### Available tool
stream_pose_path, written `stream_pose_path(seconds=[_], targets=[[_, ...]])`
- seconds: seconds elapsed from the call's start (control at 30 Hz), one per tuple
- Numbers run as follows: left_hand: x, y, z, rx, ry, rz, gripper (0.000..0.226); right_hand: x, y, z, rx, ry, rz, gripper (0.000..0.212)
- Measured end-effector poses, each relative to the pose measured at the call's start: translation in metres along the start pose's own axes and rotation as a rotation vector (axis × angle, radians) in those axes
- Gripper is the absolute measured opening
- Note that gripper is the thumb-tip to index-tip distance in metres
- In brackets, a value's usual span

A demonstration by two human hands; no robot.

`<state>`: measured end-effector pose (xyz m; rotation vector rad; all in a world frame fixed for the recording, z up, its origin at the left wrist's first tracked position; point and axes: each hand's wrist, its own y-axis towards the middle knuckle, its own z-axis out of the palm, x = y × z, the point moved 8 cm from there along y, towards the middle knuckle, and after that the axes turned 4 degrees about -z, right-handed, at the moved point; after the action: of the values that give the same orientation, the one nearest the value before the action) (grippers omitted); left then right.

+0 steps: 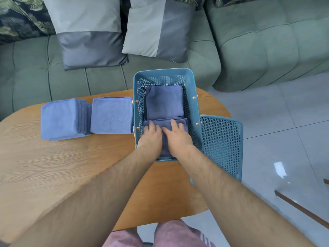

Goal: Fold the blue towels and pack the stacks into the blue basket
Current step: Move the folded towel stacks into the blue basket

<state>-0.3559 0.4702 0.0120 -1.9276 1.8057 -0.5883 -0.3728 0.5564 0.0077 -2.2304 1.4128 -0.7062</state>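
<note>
Both of my grips are flat and open inside the basket [137, 111], which sits by the counter's [53, 166] far right edge. The left grip [151, 134] and the right grip [178, 138] lie side by side with fingers stretched out. They press down on the near stack [184, 124] and grasp nothing. I judge the pressing is there to seat this stack low and square against the near wall, so it butts up to the far stack [164, 102] already lying at the basket's far end. Together the two stacks fill the floor from wall to wall, so any more towels would have to go on top. A third stack [112, 116] waits just beside the basket's left wall. A fourth stack [62, 118] is next to it toward the counter's left edge, its lower layers fanned out a little. The lid [220, 145] is off, beside the basket's right wall and partly over the counter's right edge, so I would keep my right elbow off it. The open top gives a straight way up and out, and the near half of the counter is bare wood for sliding the waiting stacks across.
</note>
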Motion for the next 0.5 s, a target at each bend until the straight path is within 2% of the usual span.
stream_pose_path(seconds=[0.1,0.2,0.33,0.5], targets=[[-0.002,0.009,0.012,0.063,0.079,0.047,0.059,-0.005,0.006,0.012,0.082,0.022,0.03,0.078],[-0.005,0.011,0.009,0.038,0.069,0.06,0.059,-0.004,0.004,0.007,0.077,0.038,0.041,0.079],[0.003,-0.007,-0.019,-0.111,-0.097,0.107,0.062,0.003,-0.015,-0.026,-0.136,0.029,0.051,0.069],[0.042,-0.046,-0.067,-0.332,-0.346,0.187,0.058,0.045,-0.032,-0.071,-0.337,0.026,-0.009,0.07]])
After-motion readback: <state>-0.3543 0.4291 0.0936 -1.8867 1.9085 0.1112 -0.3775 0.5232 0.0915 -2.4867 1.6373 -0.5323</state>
